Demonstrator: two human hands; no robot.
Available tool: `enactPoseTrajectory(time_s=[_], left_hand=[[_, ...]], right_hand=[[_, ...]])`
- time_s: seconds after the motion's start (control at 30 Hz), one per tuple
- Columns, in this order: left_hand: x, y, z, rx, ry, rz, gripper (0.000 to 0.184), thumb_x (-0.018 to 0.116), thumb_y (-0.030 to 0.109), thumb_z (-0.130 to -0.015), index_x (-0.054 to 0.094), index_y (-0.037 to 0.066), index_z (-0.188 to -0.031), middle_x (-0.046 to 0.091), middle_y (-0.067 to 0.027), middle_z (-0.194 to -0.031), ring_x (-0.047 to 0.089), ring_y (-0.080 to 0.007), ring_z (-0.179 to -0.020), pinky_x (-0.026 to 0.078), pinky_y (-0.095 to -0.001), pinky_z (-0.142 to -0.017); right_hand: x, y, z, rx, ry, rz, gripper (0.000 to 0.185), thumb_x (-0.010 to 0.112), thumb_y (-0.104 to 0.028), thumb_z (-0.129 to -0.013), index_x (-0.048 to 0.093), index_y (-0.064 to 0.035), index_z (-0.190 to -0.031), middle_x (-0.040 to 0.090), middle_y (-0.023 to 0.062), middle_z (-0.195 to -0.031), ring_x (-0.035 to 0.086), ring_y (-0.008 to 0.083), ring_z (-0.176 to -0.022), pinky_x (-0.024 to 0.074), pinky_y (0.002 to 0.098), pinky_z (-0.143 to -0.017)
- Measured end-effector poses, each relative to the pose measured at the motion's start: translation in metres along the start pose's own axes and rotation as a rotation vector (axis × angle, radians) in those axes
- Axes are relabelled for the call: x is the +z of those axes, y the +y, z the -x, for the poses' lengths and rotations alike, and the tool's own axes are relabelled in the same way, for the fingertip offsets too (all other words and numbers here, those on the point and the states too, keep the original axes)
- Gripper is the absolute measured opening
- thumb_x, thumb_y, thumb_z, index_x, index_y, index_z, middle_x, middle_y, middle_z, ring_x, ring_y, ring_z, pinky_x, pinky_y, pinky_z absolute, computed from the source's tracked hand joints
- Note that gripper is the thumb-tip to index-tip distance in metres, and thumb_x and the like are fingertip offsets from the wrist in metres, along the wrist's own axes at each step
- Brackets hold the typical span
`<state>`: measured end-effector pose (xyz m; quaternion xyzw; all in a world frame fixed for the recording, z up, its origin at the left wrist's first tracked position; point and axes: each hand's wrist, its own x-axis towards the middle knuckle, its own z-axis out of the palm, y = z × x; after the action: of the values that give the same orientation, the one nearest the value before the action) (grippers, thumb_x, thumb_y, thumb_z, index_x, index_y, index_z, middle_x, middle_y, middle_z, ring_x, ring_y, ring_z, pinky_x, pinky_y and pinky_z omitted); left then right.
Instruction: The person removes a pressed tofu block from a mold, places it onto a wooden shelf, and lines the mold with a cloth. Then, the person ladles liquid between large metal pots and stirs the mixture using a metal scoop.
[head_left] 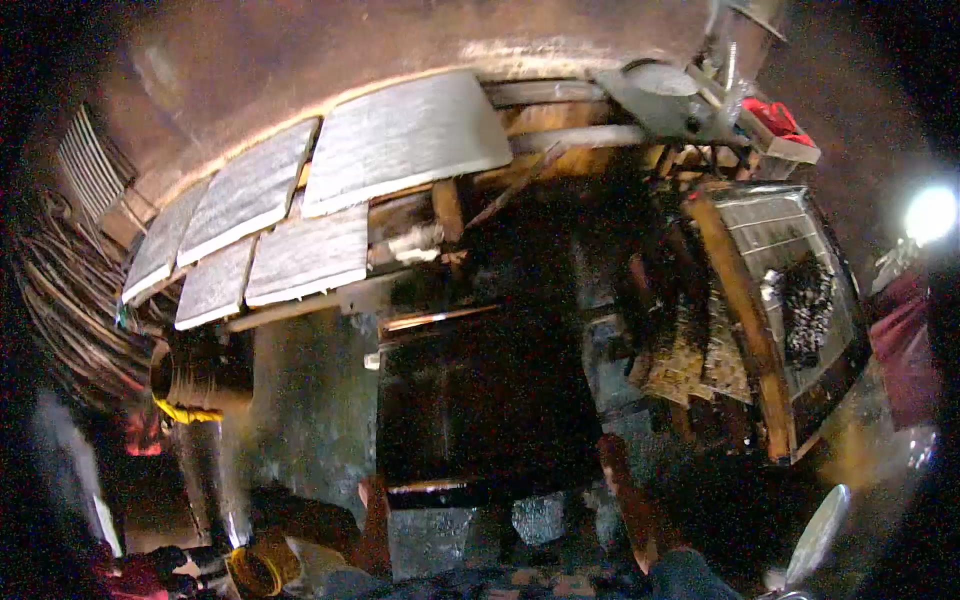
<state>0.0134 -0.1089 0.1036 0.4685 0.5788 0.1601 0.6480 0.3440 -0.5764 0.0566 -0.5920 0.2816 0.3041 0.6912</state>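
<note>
A large dark rectangular panel (pixel 480 400) lies in front of me, its near edge catching a strip of light. At its left near corner is my left hand (pixel 373 492), closed around the edge, with the fingers mostly hidden. My right hand (pixel 611 455) grips the opposite side a little farther up, its fingers also largely out of sight. A thin, light-coloured strip (pixel 435 318) shows across the panel's far end. Blur and darkness hide what the panel is made of.
Several pale grey boards (pixel 405 140) rest on a wooden rack at the back left. To the right stands a wood-edged frame (pixel 740 330) with dark clumped material. A dark drum (pixel 203 375), coiled cables (pixel 75 290) and a bright lamp (pixel 931 214) flank the area.
</note>
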Motion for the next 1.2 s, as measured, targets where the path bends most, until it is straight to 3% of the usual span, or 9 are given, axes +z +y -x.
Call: enactPoseTrajectory(time_s=[0.4, 0.53, 0.6, 0.7, 0.83, 0.97, 1.0, 1.13, 1.2], left_hand=[[0.285, 0.057, 0.2, 0.338, -0.635, 0.413, 0.033, 0.054, 0.031, -0.084, 0.06, 0.0, -0.078, 0.058, -0.0011, -0.067, 0.054, -0.0132, -0.057, 0.045, -0.0286, -0.05], [0.43, 0.096, 0.216, 1.063, -0.459, -0.456, 0.026, 0.055, 0.022, -0.081, 0.058, -0.002, -0.072, 0.055, -0.0053, -0.065, 0.051, -0.0151, -0.061, 0.042, -0.0318, -0.053], [0.5, 0.116, 0.244, 1.074, -0.473, -0.317, 0.023, 0.058, 0.02, -0.078, 0.055, -0.002, -0.07, 0.054, -0.009, -0.072, 0.049, -0.0172, -0.068, 0.041, -0.035, -0.06], [0.556, 0.184, 0.377, 0.346, -0.475, -0.113, 0.021, 0.061, 0.02, -0.073, 0.056, -0.001, -0.071, 0.055, -0.0138, -0.083, 0.049, -0.021, -0.082, 0.039, -0.0378, -0.068], [0.633, 0.156, 0.347, 0.574, -0.635, -0.011, 0.017, 0.059, 0.018, -0.072, 0.058, 0.001, -0.07, 0.056, -0.012, -0.076, 0.052, -0.0255, -0.068, 0.041, -0.0403, -0.061], [0.628, 0.171, 0.352, 0.532, -0.594, -0.048, 0.012, 0.057, 0.014, -0.074, 0.059, 0.004, -0.068, 0.058, -0.0095, -0.074, 0.054, -0.0224, -0.059, 0.04, -0.0398, -0.05], [0.583, 0.197, 0.375, 0.428, -0.753, -0.029, 0.011, 0.057, 0.014, -0.078, 0.061, 0.006, -0.073, 0.061, -0.0072, -0.077, 0.058, -0.0178, -0.061, 0.039, -0.0358, -0.047], [0.495, 0.117, 0.161, 0.266, -0.931, 0.434, 0.026, 0.05, 0.024, -0.086, 0.056, 0.004, -0.101, 0.061, -0.0073, -0.084, 0.06, -0.0157, -0.064, 0.044, -0.0309, -0.051], [0.404, 0.09, 0.207, 0.233, -0.403, 0.18, 0.023, 0.051, 0.023, -0.086, 0.059, 0.003, -0.094, 0.062, -0.0083, -0.084, 0.059, -0.0157, -0.064, 0.046, -0.0313, -0.055]], right_hand=[[-0.166, -0.238, 0.328, -0.853, 0.129, 0.012, 0.045, 0.068, -0.02, -0.076, 0.053, -0.0018, -0.114, 0.055, -0.0008, -0.084, 0.049, 0.0085, -0.077, 0.0414, 0.0238, -0.063], [-0.238, -0.306, 0.377, -1.148, -0.058, -0.338, 0.048, 0.064, -0.026, -0.078, 0.051, -0.0011, -0.117, 0.059, 0.0042, -0.104, 0.058, 0.0163, -0.09, 0.0493, 0.0281, -0.073], [-0.281, -0.321, 0.364, -1.178, 0.12, -0.498, 0.037, 0.057, -0.026, -0.082, 0.053, -0.0036, -0.112, 0.059, 0.0037, -0.094, 0.057, 0.0161, -0.085, 0.0498, 0.0286, -0.069], [-0.323, -0.351, 0.35, -1.138, 0.166, -0.69, 0.028, 0.052, -0.028, -0.084, 0.055, -0.0059, -0.102, 0.057, 0.0036, -0.087, 0.056, 0.0182, -0.078, 0.0507, 0.0321, -0.066], [-0.393, -0.355, 0.301, -0.972, 0.065, -0.69, 0.028, 0.057, -0.003, -0.074, 0.054, -0.003, -0.103, 0.057, 0.0073, -0.1, 0.055, 0.0206, -0.087, 0.0476, 0.0301, -0.076], [-0.419, -0.32, 0.248, -1.026, 0.019, -0.541, 0.031, 0.051, -0.004, -0.079, 0.054, -0.0035, -0.11, 0.057, 0.0067, -0.103, 0.054, 0.0204, -0.089, 0.0463, 0.0317, -0.076], [-0.388, -0.323, 0.273, -1.047, 0.055, -0.573, 0.033, 0.052, -0.025, -0.085, 0.054, -0.004, -0.109, 0.059, 0.0077, -0.097, 0.057, 0.0222, -0.085, 0.0499, 0.0379, -0.076], [-0.384, -0.252, 0.221, -0.886, 0.256, -0.307, 0.038, 0.051, -0.024, -0.087, 0.049, -0.0032, -0.119, 0.055, 0.0095, -0.114, 0.054, 0.022, -0.1, 0.0454, 0.0329, -0.084], [-0.427, -0.165, 0.136, -0.751, 0.553, 0.361, 0.033, 0.058, -0.022, -0.084, 0.057, -0.003, -0.111, 0.058, 0.006, -0.109, 0.055, 0.0184, -0.096, 0.0455, 0.0306, -0.078]])
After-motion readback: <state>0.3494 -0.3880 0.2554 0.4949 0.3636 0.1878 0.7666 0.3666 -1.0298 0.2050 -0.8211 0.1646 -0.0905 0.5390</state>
